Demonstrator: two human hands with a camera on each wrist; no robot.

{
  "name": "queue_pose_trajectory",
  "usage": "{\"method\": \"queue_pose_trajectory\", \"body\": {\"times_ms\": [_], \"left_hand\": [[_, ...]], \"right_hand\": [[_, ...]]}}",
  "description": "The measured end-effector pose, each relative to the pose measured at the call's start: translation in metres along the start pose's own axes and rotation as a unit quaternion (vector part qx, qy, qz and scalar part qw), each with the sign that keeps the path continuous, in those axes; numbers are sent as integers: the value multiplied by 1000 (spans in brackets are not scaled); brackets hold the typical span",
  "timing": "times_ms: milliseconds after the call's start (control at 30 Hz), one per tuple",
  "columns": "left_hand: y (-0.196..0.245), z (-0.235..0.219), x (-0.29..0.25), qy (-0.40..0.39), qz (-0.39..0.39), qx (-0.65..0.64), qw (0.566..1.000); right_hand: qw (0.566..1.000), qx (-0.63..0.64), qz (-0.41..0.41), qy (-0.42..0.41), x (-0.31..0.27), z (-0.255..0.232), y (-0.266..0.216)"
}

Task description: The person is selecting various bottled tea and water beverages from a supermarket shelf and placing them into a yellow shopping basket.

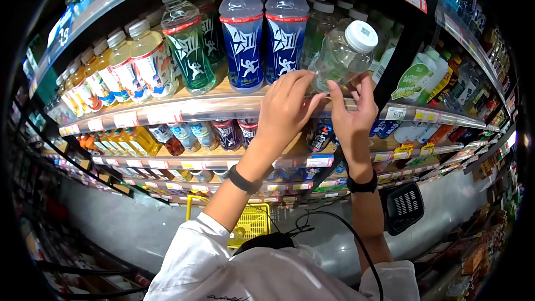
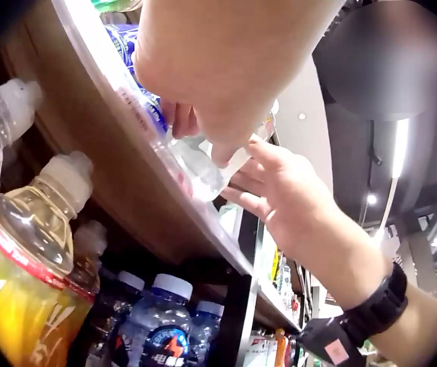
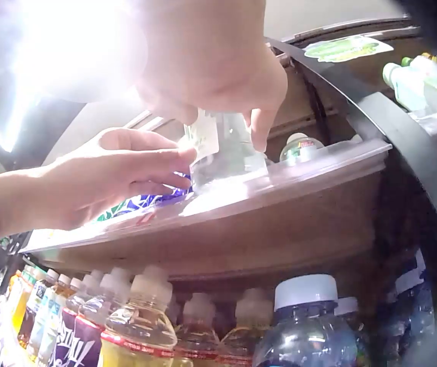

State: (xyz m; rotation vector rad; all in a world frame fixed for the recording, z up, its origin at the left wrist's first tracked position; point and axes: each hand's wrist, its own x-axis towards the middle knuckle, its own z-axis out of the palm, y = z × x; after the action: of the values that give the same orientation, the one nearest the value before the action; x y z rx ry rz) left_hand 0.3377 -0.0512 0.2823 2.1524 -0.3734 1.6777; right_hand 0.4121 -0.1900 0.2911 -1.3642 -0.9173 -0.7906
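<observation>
Two-handed steadying, likely: right hand grasps clear bottle right of blue bottles; left hand, hold unclear; next needs support.

Floor: grey and smooth, it caught pale reflections.
Shelf boards: wood-brown, they stood in tiers.
Front strips: glossy, they carried price labels.
Upright: black, it divided two bays.
Ceiling: dark grey, it showed behind a lit white tube.
Glare: white, it flooded the right wrist view's upper left.
</observation>
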Motion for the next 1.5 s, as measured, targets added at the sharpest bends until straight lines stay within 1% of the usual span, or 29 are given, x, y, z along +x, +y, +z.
{"method": "queue_pose_trajectory", "body": {"times_ms": [67,133,200,267,367,500,600,667,800,867,900,967,1000,1067,1100,1167,1300,1367,1500], "left_hand": [[-5,4,0,6,14,10,1000],[-8,6,0,12,24,19,999],[-10,9,-1,11,34,55,998],[-11,12,-4,17,38,65,997],[-12,15,-5,25,47,79,995],[-13,17,-6,30,55,92,994],[-13,17,-7,33,59,101,993],[-14,18,-9,34,62,100,992],[-15,18,-9,39,63,97,992],[-15,19,-10,36,62,98,993],[-15,19,-9,34,61,99,993],[-14,19,-10,36,54,99,993],[-14,19,-10,37,48,97,993],[-14,19,-9,33,50,102,993],[-14,19,-9,29,52,106,993],[-15,20,-9,28,54,107,992],[-14,19,-8,23,49,108,993],[-15,20,-9,15,55,124,991],[-15,20,-9,-3,60,157,986]], "right_hand": [[999,-18,-24,-12,7,1,-2],[999,-27,-20,-17,12,3,2],[999,-36,-15,-24,13,4,3],[999,-11,17,-46,14,3,1],[998,8,31,-58,15,0,-2],[997,-12,30,-73,19,-1,-2],[995,-8,58,-85,23,-2,4],[990,29,99,-97,25,-2,5],[987,38,111,-109,24,0,7],[983,63,127,-116,24,1,9],[983,64,125,-117,25,2,11],[987,15,113,-114,24,2,13],[987,16,112,-114,23,3,15],[988,-47,96,-108,22,5,18],[989,-46,96,-107,21,6,19],[992,-69,61,-88,20,9,20],[993,-61,56,-80,19,11,23],[994,-75,27,-77,19,12,27],[993,-87,27,-79,19,14,32]]}}
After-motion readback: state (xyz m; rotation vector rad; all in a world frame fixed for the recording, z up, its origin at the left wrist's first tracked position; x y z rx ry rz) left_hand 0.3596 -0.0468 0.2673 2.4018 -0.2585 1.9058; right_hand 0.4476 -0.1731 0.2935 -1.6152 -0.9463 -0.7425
